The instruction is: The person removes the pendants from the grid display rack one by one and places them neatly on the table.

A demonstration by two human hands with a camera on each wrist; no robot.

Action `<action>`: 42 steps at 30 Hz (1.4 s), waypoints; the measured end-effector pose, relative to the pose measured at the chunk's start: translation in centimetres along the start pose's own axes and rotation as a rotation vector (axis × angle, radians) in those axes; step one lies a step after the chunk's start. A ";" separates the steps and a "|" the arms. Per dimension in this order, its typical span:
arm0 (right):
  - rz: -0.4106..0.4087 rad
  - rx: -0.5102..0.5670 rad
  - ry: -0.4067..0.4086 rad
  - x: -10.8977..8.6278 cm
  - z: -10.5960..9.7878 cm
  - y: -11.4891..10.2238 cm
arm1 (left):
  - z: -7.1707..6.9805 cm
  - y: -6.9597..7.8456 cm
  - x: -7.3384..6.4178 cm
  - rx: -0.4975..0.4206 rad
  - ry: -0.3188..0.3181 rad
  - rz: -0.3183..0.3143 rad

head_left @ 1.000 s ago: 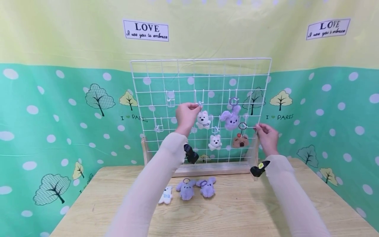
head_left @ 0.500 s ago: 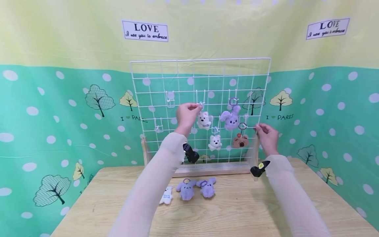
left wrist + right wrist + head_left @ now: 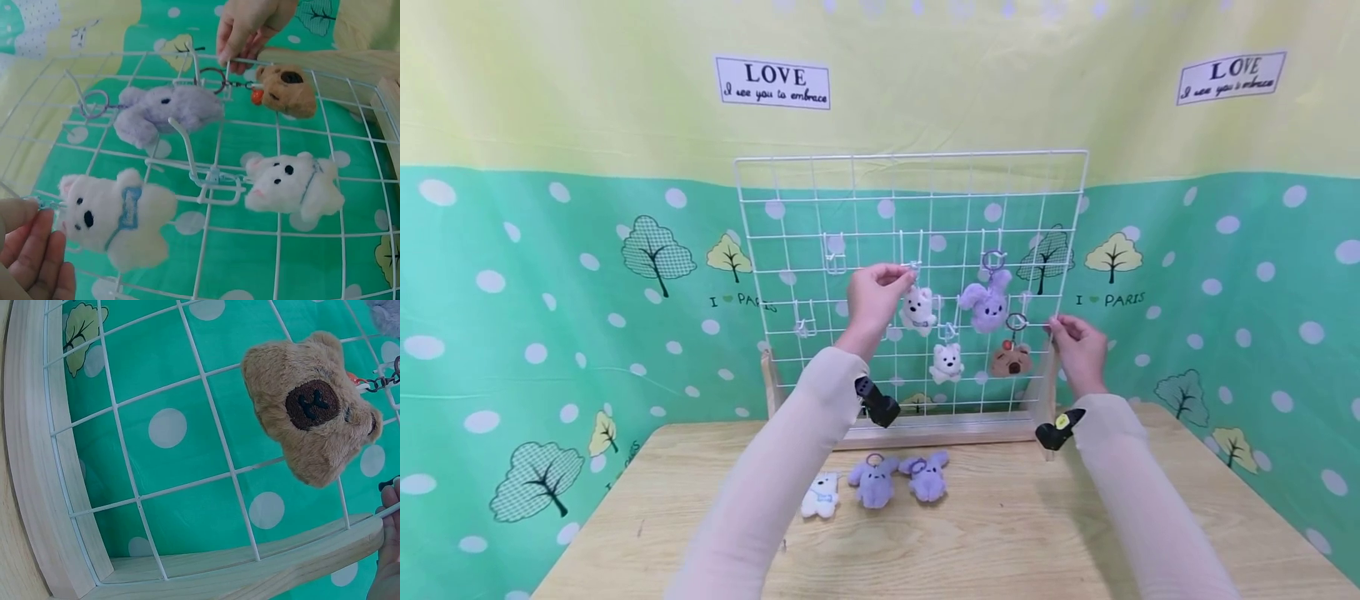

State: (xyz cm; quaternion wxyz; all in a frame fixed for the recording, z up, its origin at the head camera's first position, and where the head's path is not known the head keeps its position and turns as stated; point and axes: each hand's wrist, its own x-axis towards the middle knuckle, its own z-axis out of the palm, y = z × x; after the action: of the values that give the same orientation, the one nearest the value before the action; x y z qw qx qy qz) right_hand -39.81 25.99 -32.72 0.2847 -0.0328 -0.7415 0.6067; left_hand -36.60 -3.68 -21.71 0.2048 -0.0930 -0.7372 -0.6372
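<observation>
My left hand [image 3: 877,302] pinches the small clasp at the top of a white plush bear keychain [image 3: 917,312], close to a hook on the white wire grid [image 3: 911,157]. In the left wrist view, this bear [image 3: 122,219] wears a blue bib. The right hand [image 3: 1078,352] grips the grid's right edge between thumb and fingers. Beside that hand, a brown plush bear head keychain [image 3: 1012,360] with a red bead hangs by its ring. A purple plush rabbit keychain [image 3: 987,307] hangs above it, and a second white bear keychain [image 3: 947,363] hangs lower in the middle.
Wire hooks [image 3: 835,255] on the grid's left side carry nothing. The grid stands in a wooden base [image 3: 940,432]. On the table [image 3: 1000,550] lie a white bear keychain [image 3: 820,497] and two purple rabbit keychains [image 3: 875,483]. A printed curtain [image 3: 535,333] hangs behind.
The hook by my left hand has shifted slightly right along the grid, and the pinched white bear with it. My left wrist has dipped a little. The right hand stays on the grid's edge.
</observation>
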 end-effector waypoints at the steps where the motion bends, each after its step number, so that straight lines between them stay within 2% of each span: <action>1: 0.002 0.005 -0.002 0.0 0.0 0.0 | -0.1 0.0 -0.1 -0.003 0.001 0.008; 6: -0.010 -0.007 0.000 0.0 0.0 -0.1 | -0.3 0.5 -0.9 -0.024 -0.017 0.047; 15: -0.003 -0.029 0.005 -0.1 -0.2 -0.1 | -0.5 1.4 -2.0 -0.055 -0.052 0.070; 20: 0.006 -0.033 0.008 -0.2 -0.3 -0.1 | -1.2 1.8 -2.9 -0.086 -0.064 0.081; 23: 0.007 -0.031 0.006 -0.2 -0.2 -0.2 | -1.9 1.7 -3.6 -0.106 -0.072 0.089; 32: 0.020 -0.021 0.006 -0.2 0.0 -0.4 | -5.0 0.8 -5.6 -0.119 -0.064 0.059; 38: 0.011 -0.039 0.005 -0.3 0.0 -0.5 | -7.4 -0.4 -6.6 -0.097 -0.040 0.036; 42: 0.007 -0.052 0.003 -0.4 -0.1 -0.4 | -8.8 -1.5 -7.4 -0.032 -0.023 0.006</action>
State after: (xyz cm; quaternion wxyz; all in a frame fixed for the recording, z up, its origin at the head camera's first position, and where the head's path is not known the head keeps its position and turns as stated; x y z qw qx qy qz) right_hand -39.31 25.78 -32.45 0.2830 -0.0437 -0.7564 0.5881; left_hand -28.91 -11.59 -25.28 0.1966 -0.1059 -0.7290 -0.6471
